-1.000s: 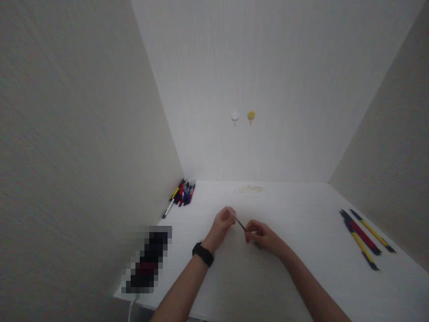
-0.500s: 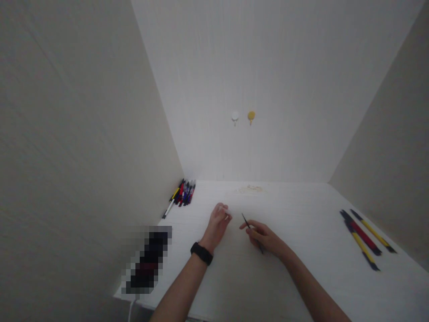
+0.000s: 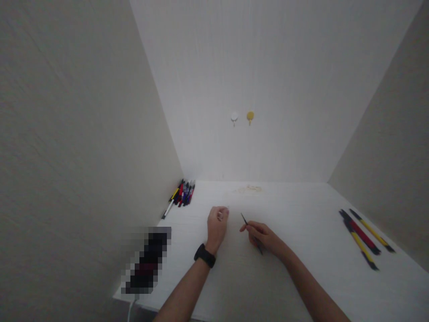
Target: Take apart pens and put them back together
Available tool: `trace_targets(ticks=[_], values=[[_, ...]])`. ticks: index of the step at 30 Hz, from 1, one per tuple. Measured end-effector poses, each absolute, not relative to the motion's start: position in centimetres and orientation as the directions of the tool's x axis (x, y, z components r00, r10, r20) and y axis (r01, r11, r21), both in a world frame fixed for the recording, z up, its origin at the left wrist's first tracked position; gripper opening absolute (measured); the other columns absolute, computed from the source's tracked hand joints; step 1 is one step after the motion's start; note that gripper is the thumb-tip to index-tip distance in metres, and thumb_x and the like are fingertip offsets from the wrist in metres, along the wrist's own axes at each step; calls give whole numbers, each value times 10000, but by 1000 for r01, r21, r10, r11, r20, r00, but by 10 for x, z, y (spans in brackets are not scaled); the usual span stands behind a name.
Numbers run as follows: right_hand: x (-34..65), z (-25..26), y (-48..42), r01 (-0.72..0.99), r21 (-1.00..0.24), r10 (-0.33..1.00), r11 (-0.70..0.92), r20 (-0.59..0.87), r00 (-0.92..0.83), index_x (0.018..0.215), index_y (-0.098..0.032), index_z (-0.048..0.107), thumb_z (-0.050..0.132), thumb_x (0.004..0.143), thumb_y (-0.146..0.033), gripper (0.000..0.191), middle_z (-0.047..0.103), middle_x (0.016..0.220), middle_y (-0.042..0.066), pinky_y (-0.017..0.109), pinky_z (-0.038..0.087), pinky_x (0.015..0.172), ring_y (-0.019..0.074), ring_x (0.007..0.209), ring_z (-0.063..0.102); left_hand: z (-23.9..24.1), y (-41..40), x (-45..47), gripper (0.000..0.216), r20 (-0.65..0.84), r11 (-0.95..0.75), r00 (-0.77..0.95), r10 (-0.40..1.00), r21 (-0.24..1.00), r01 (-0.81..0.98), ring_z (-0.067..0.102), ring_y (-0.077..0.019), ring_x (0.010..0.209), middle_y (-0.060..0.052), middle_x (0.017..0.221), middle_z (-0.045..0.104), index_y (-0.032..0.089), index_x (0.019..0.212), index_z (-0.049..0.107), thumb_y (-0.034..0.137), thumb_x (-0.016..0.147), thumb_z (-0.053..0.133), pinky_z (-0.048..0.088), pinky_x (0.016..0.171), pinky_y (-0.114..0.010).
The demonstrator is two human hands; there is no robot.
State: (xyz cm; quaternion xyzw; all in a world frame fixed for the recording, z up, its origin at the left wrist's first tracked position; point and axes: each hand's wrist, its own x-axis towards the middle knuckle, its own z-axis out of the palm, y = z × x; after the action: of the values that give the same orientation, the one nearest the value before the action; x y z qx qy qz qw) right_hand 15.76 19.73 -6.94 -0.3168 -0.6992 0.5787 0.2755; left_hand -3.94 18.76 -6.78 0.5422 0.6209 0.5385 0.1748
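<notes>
- Left hand (image 3: 217,225) has been turned, curled nearly closed; contents cannot be told.
- Dark rod (image 3: 244,218) pinched in right hand (image 3: 262,233); light, steady grip advised.

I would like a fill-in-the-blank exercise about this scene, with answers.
The slim dark rod is held in the ____ hand.
The black wristband is on the ____ arm.
Left of the yellow hook is a ____ hook.
At the right, between two yellow-and-black pens, lies a ____-and-black pen.
Missing words: right; left; white; red.
</notes>
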Motion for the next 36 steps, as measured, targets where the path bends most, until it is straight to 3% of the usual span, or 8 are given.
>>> trace_targets(ticks=[5,8,13,21,24,29,32,36], values=[[158,-71,198,132,-984,766,117,4,-643,999,-143,612,431,894,-558,465,465,495,-54,198,257,407,67,397,337,-64,181,-40,211,324,74,-340,883,619,782,582,-196,830,-53,889,658,198,883,657,318,873,484,363,800,-347],[157,-71,198,128,-985,763,115,5,-647,995,-143,613,434,893,-557,462,471,502,-51,195,243,398,66,399,332,-65,180,-40,219,290,156,-350,891,527,835,585,-232,908,-63,926,672,196,1006,631,281,854,497,318,855,-391],[157,-73,199,122,-986,764,118,12,-645,997,-143,609,432,900,-546,450,466,492,-54,196,232,400,65,399,317,-68,180,-39,264,303,152,-319,898,466,872,567,-252,966,-83,937,662,177,1082,567,243,839,488,302,849,-389],[158,-73,200,130,-985,762,109,-1,-647,997,-142,610,437,900,-538,442,478,500,-53,196,236,405,61,395,314,-67,180,-39,238,340,120,-335,879,521,845,550,-240,891,-59,866,620,185,1055,561,271,837,521,321,827,-384],[158,-74,201,121,-987,762,109,5,-648,959,-141,615,446,889,-553,450,474,485,-54,196,239,402,63,389,319,-63,181,-38,219,435,-28,-318,843,624,781,528,-211,839,-49,848,587,182,1020,572,330,889,478,353,809,-364],[158,-71,198,121,-986,742,117,5,-670,913,-140,620,441,894,-549,447,476,480,-53,195,239,394,59,378,318,-56,180,-34,278,519,-417,-79,851,760,499,494,-163,782,-37,826,572,193,965,645,390,927,452,399,754,-296],[158,-66,196,135,-985,734,106,-14,-679,903,-134,633,460,884,-552,452,472,471,-56,193,246,383,57,363,328,-55,179,-33,261,492,-480,67,868,797,367,488,-150,743,-33,774,582,195,895,709,402,882,550,395,708,-277],[159,-66,196,154,-982,724,111,-27,-690,946,-121,661,481,877,-543,464,473,465,-56,191,258,380,55,356,333,-56,180,-34,246,455,-471,124,882,838,275,475,-132,690,-25,704,563,191,838,750,399,838,620,374,649,-262]])
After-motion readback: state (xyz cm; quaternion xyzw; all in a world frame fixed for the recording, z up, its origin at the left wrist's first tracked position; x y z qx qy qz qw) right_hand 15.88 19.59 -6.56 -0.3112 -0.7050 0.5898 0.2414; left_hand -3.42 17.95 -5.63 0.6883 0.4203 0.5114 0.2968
